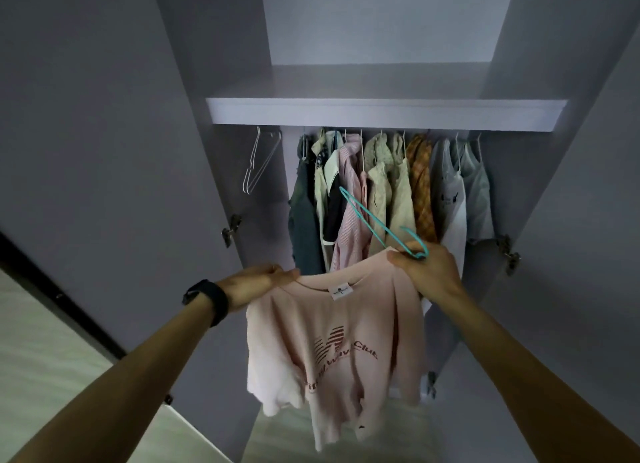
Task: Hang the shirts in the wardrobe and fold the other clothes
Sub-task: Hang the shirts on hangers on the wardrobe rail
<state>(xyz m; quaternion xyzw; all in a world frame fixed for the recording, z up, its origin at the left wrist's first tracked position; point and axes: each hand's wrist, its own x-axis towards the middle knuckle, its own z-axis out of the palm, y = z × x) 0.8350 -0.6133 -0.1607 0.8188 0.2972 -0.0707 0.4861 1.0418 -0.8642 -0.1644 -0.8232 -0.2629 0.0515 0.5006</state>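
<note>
You're working in dim, bluish-grey light. The shelf edge point(381, 114) above your fingers point(285, 275) catches the most of it, and the hanging clothes point(381, 192) beyond them sit in shadow. The wardrobe sides point(554, 150) bow outward toward the frame edges, and fine detail looks soft.

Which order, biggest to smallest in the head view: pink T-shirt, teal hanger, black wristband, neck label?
1. pink T-shirt
2. teal hanger, long but thin wire
3. black wristband, nearer the camera, so its rank against the hanger is unsure
4. neck label
</note>
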